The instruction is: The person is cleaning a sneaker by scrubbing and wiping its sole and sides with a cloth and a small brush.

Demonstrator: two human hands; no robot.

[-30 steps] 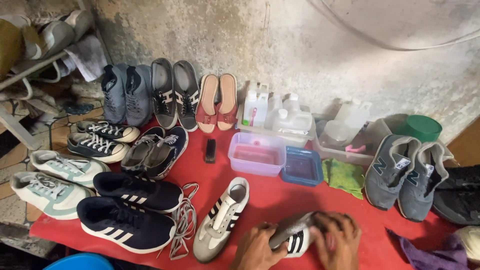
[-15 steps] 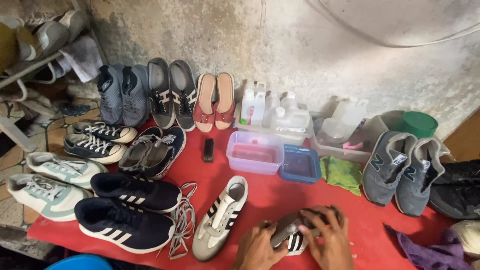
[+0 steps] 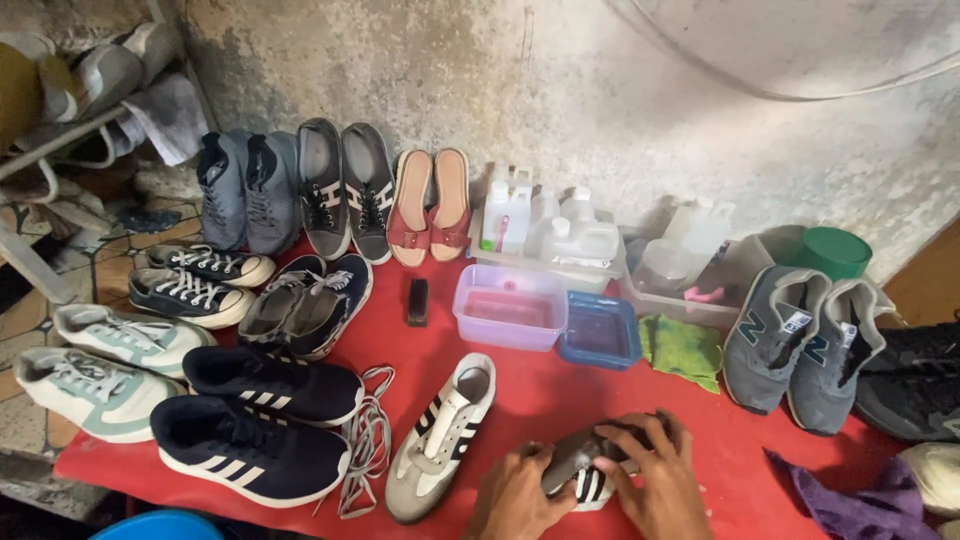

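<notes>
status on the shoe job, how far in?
Early, by the look of it. Done: one pale sneaker lies unlaced on the red mat, loose laces beside it. In hand: left hand and right hand both grip its mate. Left: the dark blue pair and grey pair sit untouched.

1. Both hands, the left hand and the right hand, close on one shoe; its toe lies under the right fingers.
2. Just left of the left fingers lies its mate, a lone sneaker, on the mat.
3. Beyond the fingertips stand two tubs, side by side.
4. Behind the tubs, bottles line the wall.
5. Right of the right fingers, well apart, sits a pair of trainers.
</notes>
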